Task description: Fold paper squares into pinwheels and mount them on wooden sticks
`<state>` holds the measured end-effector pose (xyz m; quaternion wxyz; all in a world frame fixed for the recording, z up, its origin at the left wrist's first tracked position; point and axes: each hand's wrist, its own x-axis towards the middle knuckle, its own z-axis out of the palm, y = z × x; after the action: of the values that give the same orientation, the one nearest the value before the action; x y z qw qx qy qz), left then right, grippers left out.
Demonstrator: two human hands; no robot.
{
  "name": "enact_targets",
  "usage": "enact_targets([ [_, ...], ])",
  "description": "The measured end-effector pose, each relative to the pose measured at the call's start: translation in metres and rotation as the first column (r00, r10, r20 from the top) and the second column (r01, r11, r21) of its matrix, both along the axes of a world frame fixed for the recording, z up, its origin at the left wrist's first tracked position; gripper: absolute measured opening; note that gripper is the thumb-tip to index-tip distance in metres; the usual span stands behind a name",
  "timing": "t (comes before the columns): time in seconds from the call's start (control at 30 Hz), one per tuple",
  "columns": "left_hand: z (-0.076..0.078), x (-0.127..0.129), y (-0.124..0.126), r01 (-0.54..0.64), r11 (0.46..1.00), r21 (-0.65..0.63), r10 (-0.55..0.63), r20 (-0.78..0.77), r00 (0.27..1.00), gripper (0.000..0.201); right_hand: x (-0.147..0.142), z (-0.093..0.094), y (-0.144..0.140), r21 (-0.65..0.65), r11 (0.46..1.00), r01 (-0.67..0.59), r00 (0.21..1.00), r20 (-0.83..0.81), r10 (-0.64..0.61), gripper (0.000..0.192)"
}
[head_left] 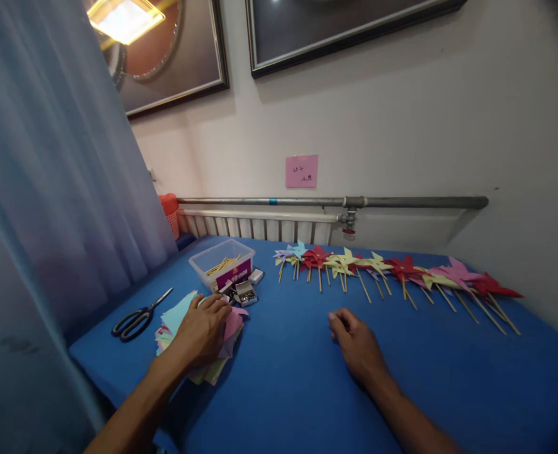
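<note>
A home craft corner: radiator (260, 226), framed pictures (165, 57), blue-clothed table (283, 391) with paper pinwheels (392, 268).

A big blue table (283, 391) fills the room's corner. Black scissors (139, 318) lie near its left edge. A clear plastic box (222, 261) holds thin wooden sticks, and a small open box of pins (245, 294) sits just beside it. A long row of paper pinwheels (392, 271) in red, yellow, pink and purple lies along the back. Behind the table are a white radiator (255, 226) and a grey pipe (330, 202). A pink note (301, 171) sticks to the wall. An orange basket (170, 211) stands beside the pale curtain (56, 176). Two framed pictures (174, 57) hang up high.
</note>
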<state>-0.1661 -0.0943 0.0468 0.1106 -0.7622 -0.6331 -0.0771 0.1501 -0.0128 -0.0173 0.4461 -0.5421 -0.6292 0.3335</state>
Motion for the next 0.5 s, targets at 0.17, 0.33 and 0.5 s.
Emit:
enact_targets([
  [0.17, -0.005, -0.006, 0.015, -0.078, 0.997, 0.002, 0.078, -0.037, 0.996, 0.028, -0.002, 0.004, -0.001, 0.002, 1.000, 0.007, 1.000, 0.005, -0.007, 0.031],
  [0.33, 0.005, -0.013, 0.020, -0.132, 0.963, 0.233, 0.114, 0.089, 0.989, 0.030, -0.001, 0.006, -0.002, 0.019, 1.000, 0.003, 1.000, 0.015, -0.004, 0.032],
  [0.5, 0.031, 0.011, 0.030, -0.302, 0.859, 0.413, 0.072, 0.487, 0.871, 0.025, 0.000, -0.003, 0.002, 0.030, 1.000, 0.005, 1.000, -0.002, -0.005, 0.034],
])
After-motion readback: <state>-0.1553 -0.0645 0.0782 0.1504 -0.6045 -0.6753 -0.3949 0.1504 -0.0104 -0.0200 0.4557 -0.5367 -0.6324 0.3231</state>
